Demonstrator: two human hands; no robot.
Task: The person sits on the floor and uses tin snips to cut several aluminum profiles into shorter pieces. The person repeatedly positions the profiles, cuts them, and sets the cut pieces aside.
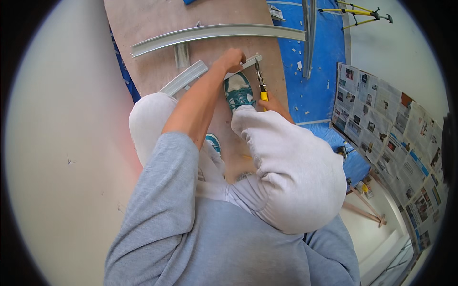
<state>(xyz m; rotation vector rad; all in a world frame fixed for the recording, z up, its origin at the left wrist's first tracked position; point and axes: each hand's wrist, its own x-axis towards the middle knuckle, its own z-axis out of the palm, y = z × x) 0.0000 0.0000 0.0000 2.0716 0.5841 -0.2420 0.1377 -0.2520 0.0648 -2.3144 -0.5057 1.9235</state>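
Two metal channel pieces in view on the plywood board (pixel 143 28): one long channel (pixel 214 33) lying across its far end, one shorter channel strip (pixel 191 76) nearer the person. One pair of yellow-handled snips (pixel 260 83). One teal shoe (pixel 238 91) pins the strip down.

Left hand (pixel 232 59) clenched on the strip's right end, near the board's right edge. Right hand (pixel 274 102) mostly hidden behind the knee, gripping the snips' handles. Snip blades meet the strip just right of the left hand.
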